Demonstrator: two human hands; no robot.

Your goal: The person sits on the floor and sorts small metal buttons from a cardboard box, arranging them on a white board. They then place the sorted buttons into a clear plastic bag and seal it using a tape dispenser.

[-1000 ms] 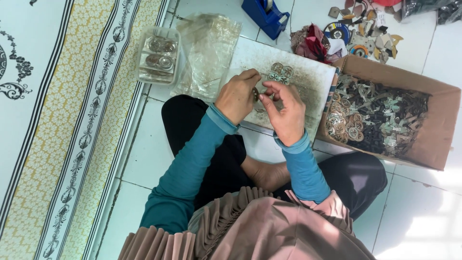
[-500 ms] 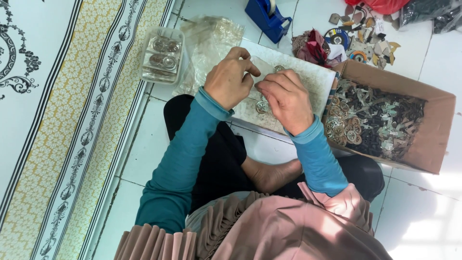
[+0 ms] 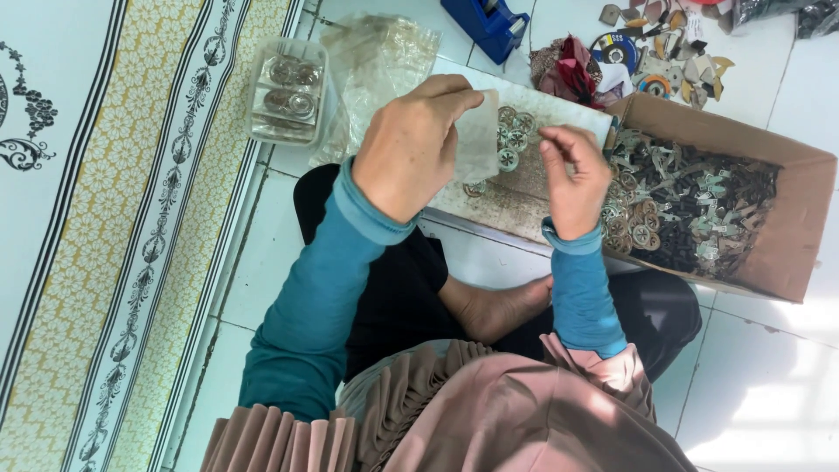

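Left hand (image 3: 412,144) on clear plastic bag (image 3: 479,135)

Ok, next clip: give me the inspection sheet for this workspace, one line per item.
Surface: white tiled floor; a worn flat board lies in front of the person.
Job's things: small clear plastic bag in the left hand; round metal discs on the board.
Clutter: cardboard box of dark metal parts; clear tray of discs; crumpled plastic bags; blue tape dispenser; loose scraps.
Grippers: left hand pinches the bag; right hand raised with fingers curled, contents unclear.
Cables: nothing seen.
Surroundings: patterned mat on the person's left.
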